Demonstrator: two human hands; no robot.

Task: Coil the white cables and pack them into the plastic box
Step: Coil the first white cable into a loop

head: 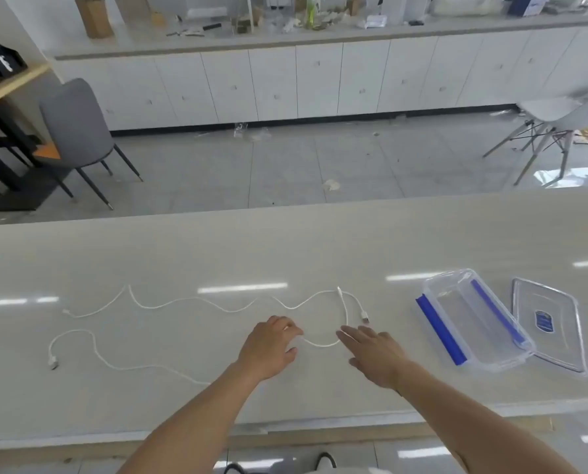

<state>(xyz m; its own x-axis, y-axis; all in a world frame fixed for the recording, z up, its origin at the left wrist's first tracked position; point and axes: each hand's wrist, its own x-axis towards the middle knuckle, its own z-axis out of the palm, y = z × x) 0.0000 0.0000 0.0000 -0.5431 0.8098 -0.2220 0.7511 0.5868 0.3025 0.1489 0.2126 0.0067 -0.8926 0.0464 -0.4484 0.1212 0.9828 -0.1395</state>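
Note:
Two white cables lie uncoiled on the pale table. The far cable [183, 301] snakes from the left to a plug near the middle right. The near cable [114, 366] runs from a plug at the left under my left forearm, then loops up to a tip near the far cable. My left hand [270, 348] rests on the near cable with curled fingers pinching it. My right hand [373, 354] is flat with fingers spread, its fingertips touching the same cable's loop. The clear plastic box [474, 319] with blue clips stands open at the right.
The box's clear lid [547, 328] lies flat just right of the box, partly under it. The table's front edge [285, 429] runs close to my body. Beyond the far edge are the floor, a grey chair [77, 131] and white cabinets.

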